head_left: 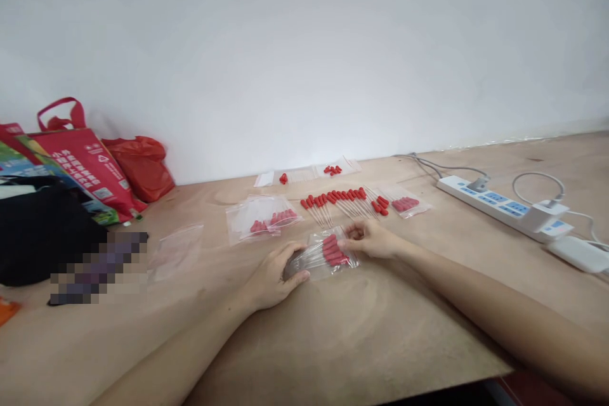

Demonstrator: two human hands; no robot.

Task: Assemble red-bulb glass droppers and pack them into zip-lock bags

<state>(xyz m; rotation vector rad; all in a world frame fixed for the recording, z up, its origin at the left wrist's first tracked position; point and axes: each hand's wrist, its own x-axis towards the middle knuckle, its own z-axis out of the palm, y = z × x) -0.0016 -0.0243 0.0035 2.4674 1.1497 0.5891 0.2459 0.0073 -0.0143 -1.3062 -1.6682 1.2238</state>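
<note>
A clear zip bag with several red-bulbed droppers in it lies low over the table in front of me. My left hand is closed round the bag's left end, where the thin clear tubes point. At the opposite end, by the red bulbs, my right hand pinches the bag's edge with curled fingers; the fingertips are partly hidden. Just beyond, a row of loose droppers lies with bulbs facing the wall. A filled bag of droppers rests to their right.
Overlapping bags with red bulbs lie left of the row, and more bags lie by the wall. A flat clear bag is further left. Shopping bags stand at far left; a power strip with cables is at right.
</note>
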